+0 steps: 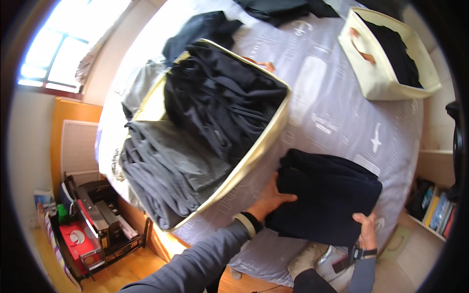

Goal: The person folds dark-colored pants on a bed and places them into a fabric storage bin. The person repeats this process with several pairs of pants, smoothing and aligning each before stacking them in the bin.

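Note:
A folded dark navy garment is held between my two hands over the near side of the bed. My left hand grips its left edge, thumb on top and fingers out of sight underneath. At the lower right corner, my right hand pinches the fabric with its thumb over the edge. To the left stands a large cream fabric storage bin. Black garments fill its far part, and folded grey garments lie stacked in the near part.
A second cream bin with black clothing stands at the far right of the bed. Dark garments lie behind the large bin. A black rack is on the floor at left, and a bookshelf is at right.

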A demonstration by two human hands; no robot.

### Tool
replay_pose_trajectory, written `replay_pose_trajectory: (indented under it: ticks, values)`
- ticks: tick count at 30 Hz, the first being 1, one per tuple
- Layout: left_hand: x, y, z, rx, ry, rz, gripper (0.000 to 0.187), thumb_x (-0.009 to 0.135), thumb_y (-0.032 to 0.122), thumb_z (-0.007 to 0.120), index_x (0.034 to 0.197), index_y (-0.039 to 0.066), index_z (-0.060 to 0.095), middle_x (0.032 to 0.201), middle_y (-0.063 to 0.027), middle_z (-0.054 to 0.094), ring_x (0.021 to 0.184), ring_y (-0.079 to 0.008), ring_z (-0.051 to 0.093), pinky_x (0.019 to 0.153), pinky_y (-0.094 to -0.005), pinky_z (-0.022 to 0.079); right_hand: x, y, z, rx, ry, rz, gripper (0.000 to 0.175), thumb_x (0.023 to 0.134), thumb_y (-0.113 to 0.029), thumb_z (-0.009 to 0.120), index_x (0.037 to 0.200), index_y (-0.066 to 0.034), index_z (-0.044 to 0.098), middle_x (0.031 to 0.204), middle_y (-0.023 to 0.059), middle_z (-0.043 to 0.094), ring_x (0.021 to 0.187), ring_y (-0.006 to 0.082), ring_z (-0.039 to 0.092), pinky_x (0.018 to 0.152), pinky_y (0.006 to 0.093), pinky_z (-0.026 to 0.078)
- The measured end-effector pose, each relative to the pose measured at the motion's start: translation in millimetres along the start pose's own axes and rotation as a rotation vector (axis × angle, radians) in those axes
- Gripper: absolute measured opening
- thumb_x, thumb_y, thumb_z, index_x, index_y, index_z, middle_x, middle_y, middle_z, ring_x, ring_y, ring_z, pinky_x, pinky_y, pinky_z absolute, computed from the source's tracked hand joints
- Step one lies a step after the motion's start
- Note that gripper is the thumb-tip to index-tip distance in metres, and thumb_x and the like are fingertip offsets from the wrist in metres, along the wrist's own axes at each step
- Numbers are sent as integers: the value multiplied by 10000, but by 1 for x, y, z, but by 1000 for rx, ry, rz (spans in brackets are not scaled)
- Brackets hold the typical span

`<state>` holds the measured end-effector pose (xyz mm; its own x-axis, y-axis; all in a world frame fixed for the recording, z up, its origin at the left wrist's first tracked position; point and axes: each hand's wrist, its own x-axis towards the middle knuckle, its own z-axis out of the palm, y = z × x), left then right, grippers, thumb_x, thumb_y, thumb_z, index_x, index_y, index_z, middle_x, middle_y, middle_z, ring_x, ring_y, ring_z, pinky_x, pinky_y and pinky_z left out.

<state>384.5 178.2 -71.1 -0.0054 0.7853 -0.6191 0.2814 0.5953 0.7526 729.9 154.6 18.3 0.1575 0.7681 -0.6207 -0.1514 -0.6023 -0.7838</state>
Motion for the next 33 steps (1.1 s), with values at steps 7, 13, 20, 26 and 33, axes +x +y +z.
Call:
replay_pose_trajectory:
  ticks: [7, 13, 20, 26, 33]
  values:
    - [-2, 1, -3, -415, -112, 55, 1000, 719, 114, 970, 1518, -77, 400, 1323, -207, 661, 1218, -275, 658, 1053, -370, 544, -3, 8, -4, -101, 70, -79, 826, 666, -105, 798, 1448, -11, 548, 1306, 108, 663, 1197, 249, 639, 1087, 351, 503]
    - [-38, 24, -20, -399, -127, 56, 867, 752, 126, 951, 1468, -58, 498, 1311, -175, 677, 1218, -257, 655, 1079, -354, 514, -32, 13, 7, -239, 188, -219, 855, 668, -130, 794, 1468, 10, 527, 1319, 116, 652, 1202, 241, 625, 1092, 351, 494]
    - [-68, 14, -48, -276, -132, 9, 815, 799, 162, 941, 1462, -9, 500, 1332, -132, 651, 1266, -225, 609, 1112, -343, 476, -57, 56, 26, -106, 114, -89, 891, 646, -92, 776, 1494, -4, 518, 1369, 106, 630, 1265, 252, 601, 1140, 366, 458]
    - [-95, -16, -55, -84, -97, 136, 934, 878, 258, 896, 1579, -3, 336, 1427, -181, 587, 1321, -288, 587, 1146, -410, 465, -50, 72, 17, -76, 140, -32, 867, 616, -43, 721, 1462, -7, 538, 1332, 116, 651, 1201, 272, 631, 1114, 361, 471]
    - [-289, -21, -219, 457, 119, 551, 714, 792, 83, 881, 1422, -7, 555, 1421, -244, 544, 1331, -408, 544, 1085, -484, 479, -62, 63, 28, -33, 111, -106, 822, 648, -64, 709, 1450, -10, 542, 1289, 116, 671, 1149, 280, 658, 1075, 364, 501]
